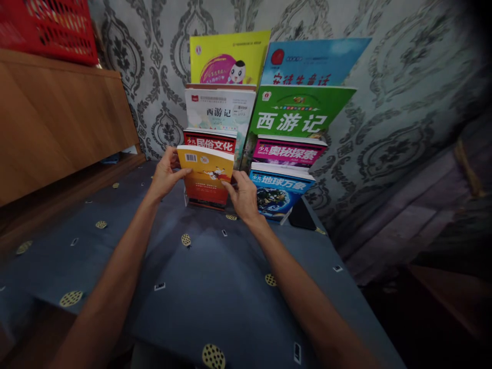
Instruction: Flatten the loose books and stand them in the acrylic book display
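Note:
Between my two hands is an orange-and-yellow book [207,179], its barcoded cover facing me. My left hand [168,171] grips its left edge, thumb on the cover. Its right edge is pinched by my right hand [242,192], also with the thumb in front. The book is upright at the front of the left stack in a stand, whose low clear lip shows at the bottom. Right behind it rises a red book [215,142], then a white book [219,110] and a yellow-green book [230,56]. Whether the orange book rests on the stand is hard to tell.
The right stack holds a blue earth-picture book [279,192], a magenta book [288,152], a green book [300,110] and a light-blue book [315,59]. A dark phone-like slab [302,215] lies beside it. A wooden cabinet [61,123] with a red basket [57,31] stands left.

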{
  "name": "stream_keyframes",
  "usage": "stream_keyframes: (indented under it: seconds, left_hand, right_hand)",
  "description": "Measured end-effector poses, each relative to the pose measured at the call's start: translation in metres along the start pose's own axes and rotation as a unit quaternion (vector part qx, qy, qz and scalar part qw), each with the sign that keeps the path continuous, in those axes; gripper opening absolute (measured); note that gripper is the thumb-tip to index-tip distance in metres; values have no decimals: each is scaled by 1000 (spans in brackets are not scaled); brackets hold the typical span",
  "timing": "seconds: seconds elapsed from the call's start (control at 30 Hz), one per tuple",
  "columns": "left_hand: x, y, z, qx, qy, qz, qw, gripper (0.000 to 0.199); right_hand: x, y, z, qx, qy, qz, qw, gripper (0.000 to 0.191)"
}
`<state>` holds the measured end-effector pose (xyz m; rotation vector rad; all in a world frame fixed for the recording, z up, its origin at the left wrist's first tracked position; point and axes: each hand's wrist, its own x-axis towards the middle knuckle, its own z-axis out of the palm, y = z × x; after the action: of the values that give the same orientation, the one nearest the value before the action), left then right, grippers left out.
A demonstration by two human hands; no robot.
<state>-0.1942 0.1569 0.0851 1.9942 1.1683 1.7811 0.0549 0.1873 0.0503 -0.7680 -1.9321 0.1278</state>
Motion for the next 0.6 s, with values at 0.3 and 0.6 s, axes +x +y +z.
stream_keyframes:
  seconds: [0.3, 0.6]
  left_hand:
    - [-3, -4, 2, 126, 9, 11, 992, 40]
    - [-8, 4, 5, 252, 14, -24, 967, 38]
  right_hand:
    - [0, 1, 3, -35, -28, 35, 998, 15]
    - [-1, -18, 2, -121, -67, 104, 985, 20]
